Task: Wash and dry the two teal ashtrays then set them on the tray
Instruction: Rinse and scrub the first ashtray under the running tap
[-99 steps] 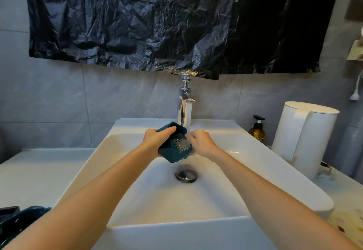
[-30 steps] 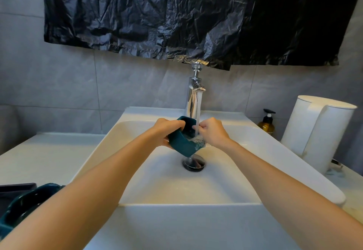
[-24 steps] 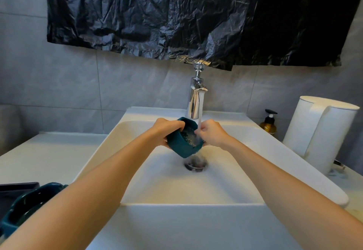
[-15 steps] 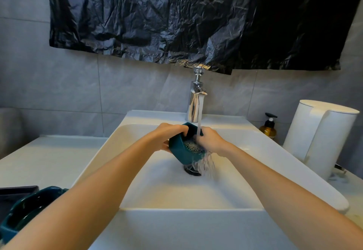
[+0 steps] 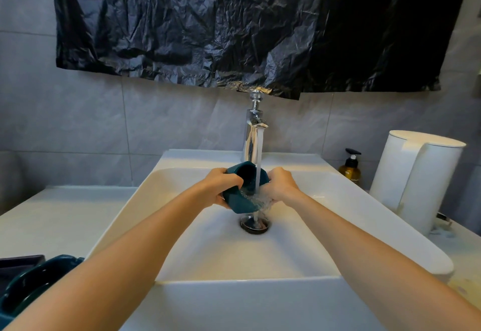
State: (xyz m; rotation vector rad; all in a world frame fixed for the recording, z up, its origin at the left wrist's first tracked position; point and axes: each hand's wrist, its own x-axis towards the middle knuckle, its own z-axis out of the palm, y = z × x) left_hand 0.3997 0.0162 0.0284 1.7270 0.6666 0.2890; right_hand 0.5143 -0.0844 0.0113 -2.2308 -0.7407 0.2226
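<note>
Teal ashtrays are sitting apart: one is lying at the frame's lower left on the table, while the other, tilted at centre over the sink, is being gripped by both hands, left and right, under the faucet's running water.

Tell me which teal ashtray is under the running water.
The ashtray held by both hands over the drain; the other ashtray sits at far left.
</note>
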